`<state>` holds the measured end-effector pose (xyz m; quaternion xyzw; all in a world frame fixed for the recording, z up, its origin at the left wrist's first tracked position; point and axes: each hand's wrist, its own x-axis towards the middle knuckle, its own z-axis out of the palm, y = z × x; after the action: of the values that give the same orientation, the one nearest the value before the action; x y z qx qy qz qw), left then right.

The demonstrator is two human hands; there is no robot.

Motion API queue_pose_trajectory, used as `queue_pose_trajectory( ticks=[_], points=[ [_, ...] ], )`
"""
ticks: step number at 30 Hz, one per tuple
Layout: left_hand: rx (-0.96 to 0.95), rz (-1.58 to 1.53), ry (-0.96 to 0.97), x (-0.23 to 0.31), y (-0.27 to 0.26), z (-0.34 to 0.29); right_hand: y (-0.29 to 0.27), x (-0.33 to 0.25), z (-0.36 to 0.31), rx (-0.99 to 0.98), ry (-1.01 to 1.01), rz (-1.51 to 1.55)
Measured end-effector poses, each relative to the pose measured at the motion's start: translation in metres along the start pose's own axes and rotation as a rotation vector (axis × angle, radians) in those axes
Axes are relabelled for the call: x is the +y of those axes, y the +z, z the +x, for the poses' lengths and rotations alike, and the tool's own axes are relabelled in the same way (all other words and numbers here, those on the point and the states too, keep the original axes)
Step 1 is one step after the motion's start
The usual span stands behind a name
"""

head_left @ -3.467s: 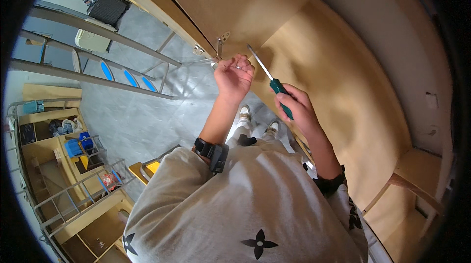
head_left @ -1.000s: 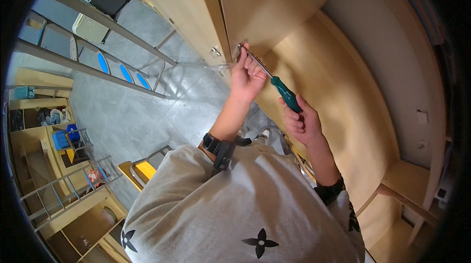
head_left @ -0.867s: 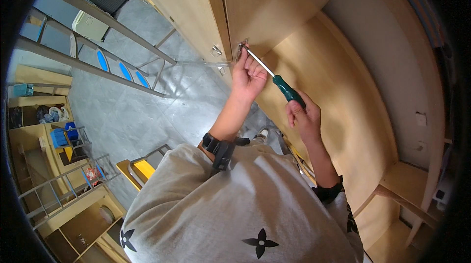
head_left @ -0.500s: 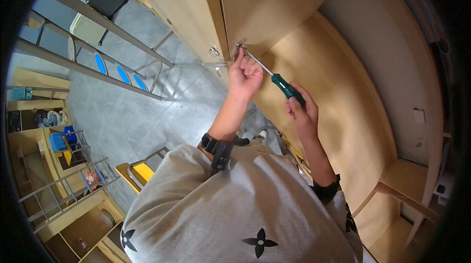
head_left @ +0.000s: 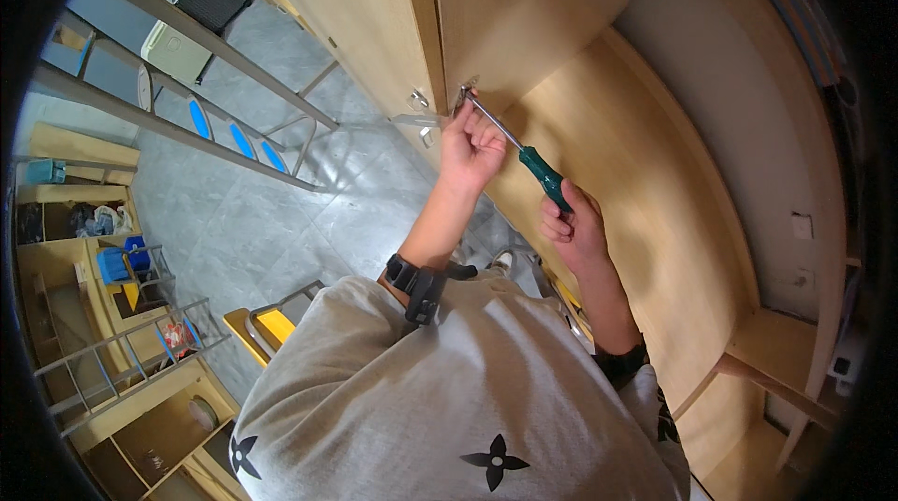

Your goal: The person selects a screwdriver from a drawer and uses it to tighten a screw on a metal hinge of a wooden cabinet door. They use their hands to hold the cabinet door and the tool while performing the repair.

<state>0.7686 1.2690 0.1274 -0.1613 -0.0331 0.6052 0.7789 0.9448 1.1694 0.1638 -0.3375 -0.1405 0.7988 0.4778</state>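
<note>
In my right hand (head_left: pixel 577 228) is a screwdriver (head_left: pixel 543 174), my fingers closed around the end of its green handle. Its metal shaft slants up and left to a small metal fitting (head_left: pixel 465 91) low on the wooden cabinet panel (head_left: pixel 524 14), beside the panel's edge. My left hand (head_left: pixel 474 150) is at that fitting, its fingers curled and the thumb and fingertips pressed to it by the screwdriver's tip. The tip itself is partly hidden by the fitting and fingers. Whether a screw sits there cannot be made out.
Left of the panel, a wooden door (head_left: pixel 365 24) carries a metal latch (head_left: pixel 418 99). A bunk-bed ladder (head_left: pixel 238 141) with blue treads stands over the grey tiled floor (head_left: pixel 271 220). A yellow chair (head_left: pixel 274 323) is by my left side; the curved-looking wooden board (head_left: pixel 645 174) lies right.
The view has shifted slightly, so the cabinet sits a little lower and further right. My right hand has slid back toward the screwdriver handle's end; my left hand stays at the fitting.
</note>
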Motion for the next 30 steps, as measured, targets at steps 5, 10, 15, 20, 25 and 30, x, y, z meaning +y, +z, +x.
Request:
queue_pose_trajectory(
  ticks=[5,10,15,20,25,30],
  points=[
    [-0.106,0.046,-0.006,0.003,0.004,-0.005,0.002,0.000,0.000,0.000,-0.005,0.008],
    [-0.086,0.107,0.010,0.008,0.009,-0.013,0.001,0.000,0.000,0.020,-0.002,-0.002],
    [-0.061,0.117,0.000,0.008,0.012,-0.014,-0.001,0.001,0.002,0.011,0.019,0.019],
    [-0.075,0.195,0.022,0.009,0.010,-0.012,-0.005,-0.003,0.007,-0.003,0.142,0.180],
    [-0.075,0.229,0.053,0.006,0.008,-0.010,-0.009,-0.003,0.010,-0.008,0.194,0.294],
    [-0.075,0.234,0.063,0.004,0.008,-0.009,-0.010,-0.003,0.009,-0.008,0.169,0.246]
  ],
)
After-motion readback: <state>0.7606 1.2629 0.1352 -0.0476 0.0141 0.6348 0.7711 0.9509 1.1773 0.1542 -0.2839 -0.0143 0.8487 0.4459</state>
